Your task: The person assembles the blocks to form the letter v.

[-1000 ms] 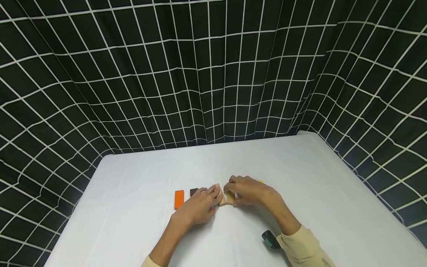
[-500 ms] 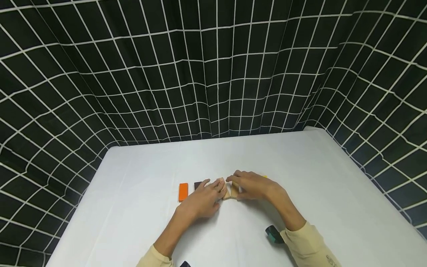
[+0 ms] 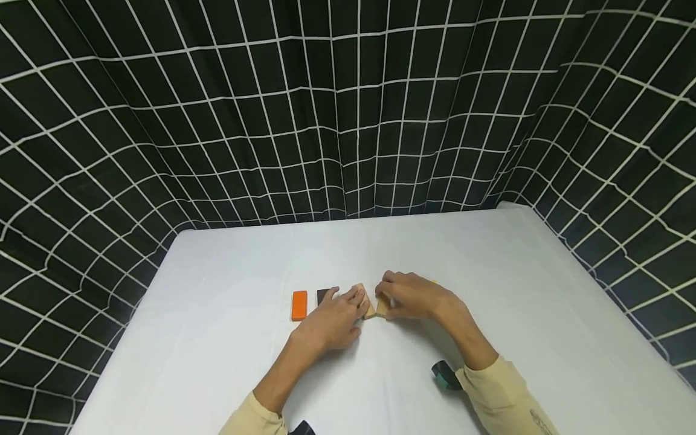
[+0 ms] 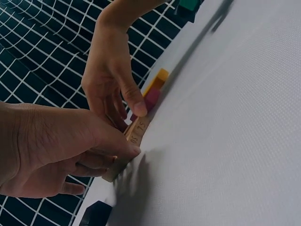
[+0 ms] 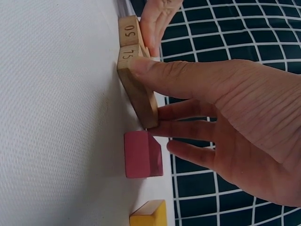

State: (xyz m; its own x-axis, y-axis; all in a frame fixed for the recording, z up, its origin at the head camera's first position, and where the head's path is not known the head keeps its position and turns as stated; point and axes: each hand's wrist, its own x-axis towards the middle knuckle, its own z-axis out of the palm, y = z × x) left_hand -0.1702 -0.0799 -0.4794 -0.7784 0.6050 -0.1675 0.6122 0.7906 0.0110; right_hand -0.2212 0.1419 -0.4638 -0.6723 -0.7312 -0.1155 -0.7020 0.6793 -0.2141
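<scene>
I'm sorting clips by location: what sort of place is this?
Probably a screened-off booth for tabletop recordings: a dark grid-patterned curtain rises behind and on both sides of a white table, with an orange block on it.

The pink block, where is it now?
In the right wrist view, just below centre, the pink block is between the wooden block that the right hand holds and the yellow block.

Got two blocks [image 3: 383,306] on the table [image 3: 163,338] between my left hand [image 3: 330,317] and right hand [image 3: 415,295], two more blocks [image 3: 299,306] off left, another pair [image 5: 137,155] off right.
</scene>
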